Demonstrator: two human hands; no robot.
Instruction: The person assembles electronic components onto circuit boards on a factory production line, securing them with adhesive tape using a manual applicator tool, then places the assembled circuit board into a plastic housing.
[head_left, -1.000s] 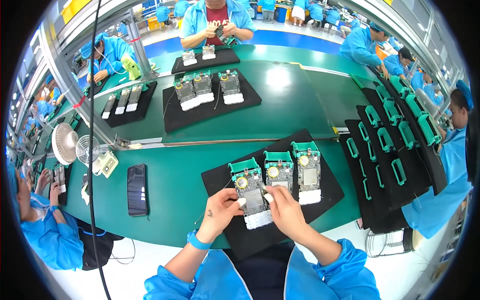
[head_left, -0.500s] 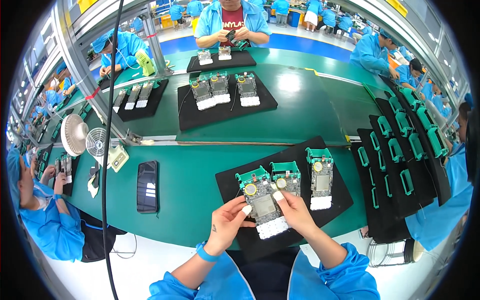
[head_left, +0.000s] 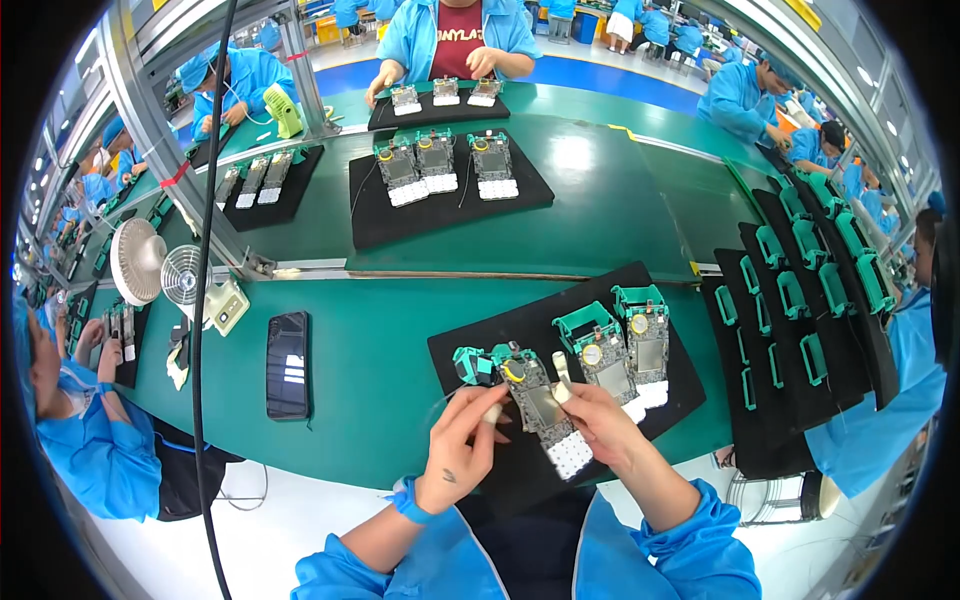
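Observation:
A circuit board (head_left: 532,386) with a white keypad-like lower end is tilted between my two hands above a black foam mat (head_left: 450,345). My left hand (head_left: 462,445) closes its fingers on the board's left edge. At the right edge, my right hand (head_left: 600,428) grips with a pale-capped thumb over the board, its index finger raised. A green plastic frame (head_left: 474,366) sits turned sideways at the board's upper left; whether it is attached is hard to tell. Two similar boards, a nearer one (head_left: 607,372) and a farther one (head_left: 650,350), lie side by side on the mat with green frames on top.
A black phone (head_left: 288,365) lies left on the green table (head_left: 370,400). Beyond it stand a small fan (head_left: 185,272) and a hanging black cable (head_left: 203,300). Mats with green frames (head_left: 812,362) fill the right. Across the bench, more boards (head_left: 435,162) lie before a co-worker (head_left: 455,50).
The held board has tilted, its white end swinging right, and its green frame now sits sideways. The middle board moved right beside the farther one. The co-worker opposite set a board down.

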